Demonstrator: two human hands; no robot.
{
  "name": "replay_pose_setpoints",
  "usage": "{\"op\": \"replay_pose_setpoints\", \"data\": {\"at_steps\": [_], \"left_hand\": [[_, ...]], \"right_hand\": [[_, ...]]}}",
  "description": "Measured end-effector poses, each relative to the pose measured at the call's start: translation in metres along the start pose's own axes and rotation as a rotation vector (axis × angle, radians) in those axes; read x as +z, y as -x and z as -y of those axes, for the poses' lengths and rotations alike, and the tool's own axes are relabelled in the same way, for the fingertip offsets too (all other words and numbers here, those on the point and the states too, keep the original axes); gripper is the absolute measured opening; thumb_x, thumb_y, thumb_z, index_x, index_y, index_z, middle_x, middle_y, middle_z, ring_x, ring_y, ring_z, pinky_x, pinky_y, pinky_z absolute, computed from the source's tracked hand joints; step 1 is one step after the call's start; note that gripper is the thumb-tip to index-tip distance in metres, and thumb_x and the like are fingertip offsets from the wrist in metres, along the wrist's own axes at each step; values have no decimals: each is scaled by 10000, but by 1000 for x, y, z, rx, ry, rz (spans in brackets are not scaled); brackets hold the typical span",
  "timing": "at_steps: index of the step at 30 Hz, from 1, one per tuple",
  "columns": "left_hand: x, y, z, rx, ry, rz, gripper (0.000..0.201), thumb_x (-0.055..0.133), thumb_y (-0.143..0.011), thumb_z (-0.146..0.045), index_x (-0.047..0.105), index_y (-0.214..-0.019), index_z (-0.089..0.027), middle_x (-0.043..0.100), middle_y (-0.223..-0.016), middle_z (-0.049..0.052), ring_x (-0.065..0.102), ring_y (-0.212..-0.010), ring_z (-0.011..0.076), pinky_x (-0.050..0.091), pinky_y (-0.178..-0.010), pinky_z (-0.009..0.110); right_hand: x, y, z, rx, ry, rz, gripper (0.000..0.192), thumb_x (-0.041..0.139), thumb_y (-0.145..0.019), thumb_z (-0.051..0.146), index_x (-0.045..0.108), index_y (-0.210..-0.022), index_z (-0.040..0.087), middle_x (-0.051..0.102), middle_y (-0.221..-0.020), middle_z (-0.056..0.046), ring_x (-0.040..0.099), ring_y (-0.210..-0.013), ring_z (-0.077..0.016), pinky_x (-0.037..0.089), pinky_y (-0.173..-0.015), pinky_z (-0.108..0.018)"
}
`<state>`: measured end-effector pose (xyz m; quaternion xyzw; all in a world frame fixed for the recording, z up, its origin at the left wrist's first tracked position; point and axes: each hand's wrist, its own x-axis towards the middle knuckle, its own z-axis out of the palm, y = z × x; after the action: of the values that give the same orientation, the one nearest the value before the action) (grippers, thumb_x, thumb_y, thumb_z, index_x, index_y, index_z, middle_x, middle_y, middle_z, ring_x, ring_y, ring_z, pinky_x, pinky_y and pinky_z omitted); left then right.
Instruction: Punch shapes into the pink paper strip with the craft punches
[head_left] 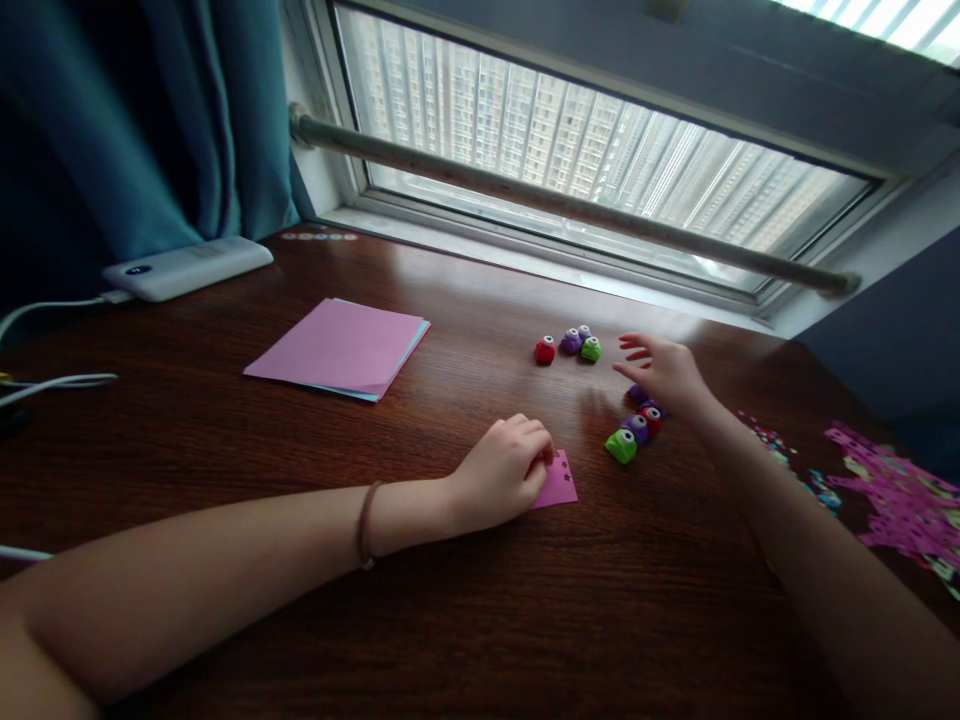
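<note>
My left hand [504,475] is closed over the left part of a small pink paper [556,486]. A few little shapes are punched out near the top edge of that sheet; the rest is hidden under my fingers. With fingers apart and nothing in them, my right hand [664,372] hovers over a cluster of small craft punches. In that cluster, a green punch [621,446] lies nearest me, with purple and red ones behind it. Farther back sit a red punch [545,350], another green punch [591,348] and a purple punch [571,341].
A stack of coloured paper [337,345] lies at the left, pink on top. Behind it is a white power bank [191,268] with a cable. Punched pink strips [904,490] and tiny confetti [821,490] are spread at the right. A metal bar [525,188] crosses the window.
</note>
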<state>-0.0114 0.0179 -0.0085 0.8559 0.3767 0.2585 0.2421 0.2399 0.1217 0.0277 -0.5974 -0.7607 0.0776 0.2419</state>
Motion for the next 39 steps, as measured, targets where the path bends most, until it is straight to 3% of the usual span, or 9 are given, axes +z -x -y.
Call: {"op": "replay_pose_setpoints", "data": {"at_steps": [4, 7, 10, 13, 17, 20, 23, 39], "left_hand": [[0, 0, 0, 26, -16, 14, 95, 477, -772, -128, 565, -793, -157, 588, -861, 35, 502, -861, 173, 415, -788, 316], [1, 0, 1, 44, -19, 22, 102, 487, -782, -153, 575, -833, -157, 593, -898, 42, 511, -892, 179, 419, -813, 325], [2, 1, 1, 58, -16, 26, 127, 500, -789, -181, 584, -881, -160, 596, -948, 49, 516, -934, 187, 420, -846, 339], [2, 2, 2, 83, -14, 34, 180, 532, -786, -227, 594, -943, -163, 589, -1047, 57, 501, -1025, 200, 407, -909, 352], [2, 2, 3, 123, -62, 86, 412, 594, -753, -301, 556, -1132, -144, 520, -1255, 77, 390, -1225, 237, 317, -1040, 379], [2, 1, 3, 121, -110, 133, 514, 576, -774, -326, 483, -1247, -147, 478, -1325, 66, 345, -1278, 245, 286, -1068, 398], [2, 1, 2, 121, -156, 162, 482, 518, -827, -347, 461, -1275, -177, 477, -1333, 39, 345, -1284, 243, 289, -1064, 419], [9, 4, 0, 216, -344, 119, 420, 365, -918, -345, 443, -1284, -154, 477, -1330, 63, 379, -1267, 245, 325, -1030, 423]], "right_hand": [[30, -38, -6, 14, 68, 52, 584, 733, -611, 191, 541, -1151, 79, 636, -1013, -147, 611, -827, -238, 490, -744, -360], [41, -49, -10, 34, 87, 64, 416, 699, -629, 153, 608, -1031, 99, 658, -882, -122, 615, -775, -233, 486, -717, -361], [37, -45, -8, 30, 75, 44, 199, 677, -645, 155, 659, -841, 126, 652, -767, -93, 615, -732, -230, 484, -704, -368], [20, -19, 8, -13, -3, 0, 181, 657, -691, 194, 655, -862, 135, 650, -812, -76, 618, -734, -194, 498, -687, -320], [-1, 46, 42, -93, -116, -81, 203, 625, -761, 243, 619, -945, 157, 621, -943, -51, 606, -766, -135, 504, -672, -246], [-4, 98, 61, -244, -140, -109, 177, 616, -770, 162, 614, -946, 184, 612, -931, -29, 583, -835, -136, 476, -760, -254], [3, 132, 64, -289, -156, -84, 267, 580, -772, 76, 587, -1014, 189, 591, -993, -35, 561, -928, -134, 446, -842, -244], [13, 151, 57, -114, -219, 38, 212, 588, -791, 173, 564, -994, 230, 588, -954, -39, 568, -842, -183, 486, -747, -315]]}}
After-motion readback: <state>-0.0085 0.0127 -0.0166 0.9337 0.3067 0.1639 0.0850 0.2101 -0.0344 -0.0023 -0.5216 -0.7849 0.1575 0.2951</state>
